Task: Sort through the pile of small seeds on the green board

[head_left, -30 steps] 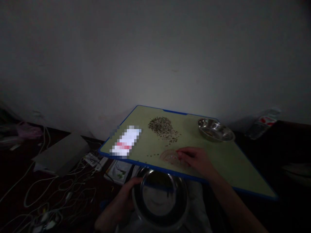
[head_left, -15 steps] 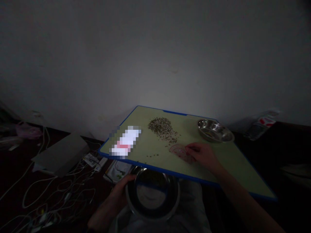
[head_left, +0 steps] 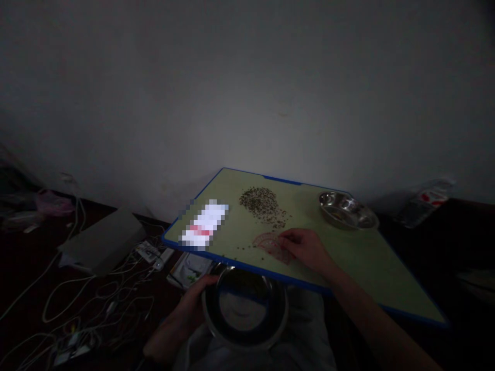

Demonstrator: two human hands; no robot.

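Observation:
Between the fingers of my right hand (head_left: 309, 251) is a clear protractor (head_left: 273, 246) with red markings, held low over the pale green tabletop (head_left: 328, 275). Just beyond it lies a spread of small dark grains (head_left: 260, 202), with a thin trail toward the near right and a few stray grains by the near edge. My left hand (head_left: 197, 296) grips the rim of a metal bowl (head_left: 245, 337) below the table edge, over my lap. Dark contents show dimly at the bowl's far side; I cannot make out their kind.
A second metal bowl (head_left: 346, 211) stands at the table's right side. On the left lies a bright, pixelated phone-like rectangle (head_left: 204, 225). Tangled white cables (head_left: 104, 304) and a grey box (head_left: 102, 239) are on the floor at left. A wall rises behind the table.
My right hand has moved left along the near side of the table with the protractor, closer to the stray grains. The left hand keeps its hold on the bowl. The view has shifted slightly.

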